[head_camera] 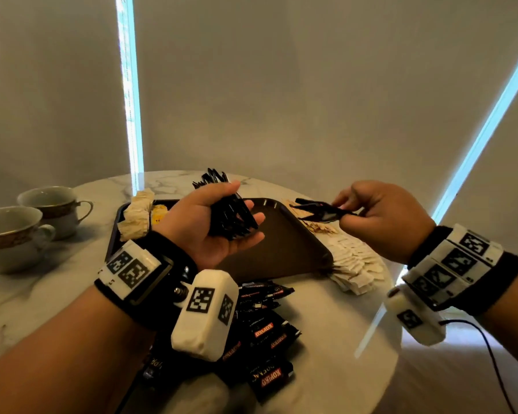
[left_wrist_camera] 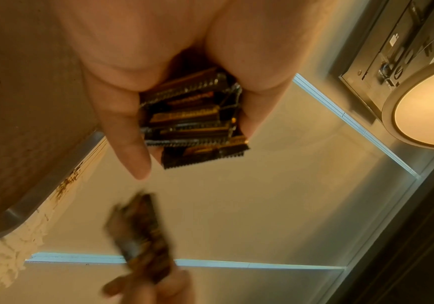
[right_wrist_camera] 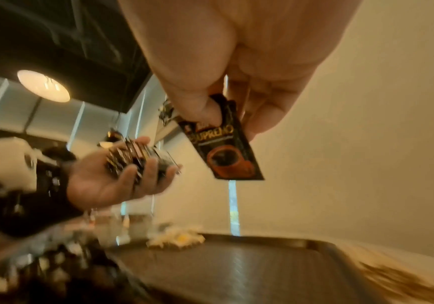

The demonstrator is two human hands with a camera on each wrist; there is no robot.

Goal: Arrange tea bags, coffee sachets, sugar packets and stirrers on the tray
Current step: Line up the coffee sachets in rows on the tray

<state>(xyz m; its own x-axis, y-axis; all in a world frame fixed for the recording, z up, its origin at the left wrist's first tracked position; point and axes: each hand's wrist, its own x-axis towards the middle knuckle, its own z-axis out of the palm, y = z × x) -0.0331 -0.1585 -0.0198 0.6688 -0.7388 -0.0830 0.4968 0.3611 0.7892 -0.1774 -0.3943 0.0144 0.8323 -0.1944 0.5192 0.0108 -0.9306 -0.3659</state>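
On the marble table [head_camera: 72, 294] sit one dark tray [head_camera: 281, 243] and two teacups [head_camera: 12, 234]. My left hand [head_camera: 210, 228] cups a stack of black coffee sachets [head_camera: 231, 216] above the tray; my right hand [head_camera: 383, 216] pinches one sachet [head_camera: 320, 212].

The right hand [right_wrist_camera: 236, 67] pinches one black coffee sachet [right_wrist_camera: 223, 144] printed with a cup, above the dark tray [right_wrist_camera: 249, 271]. To the left, the left hand [right_wrist_camera: 114, 181] grips a stack of sachets [right_wrist_camera: 132, 158].
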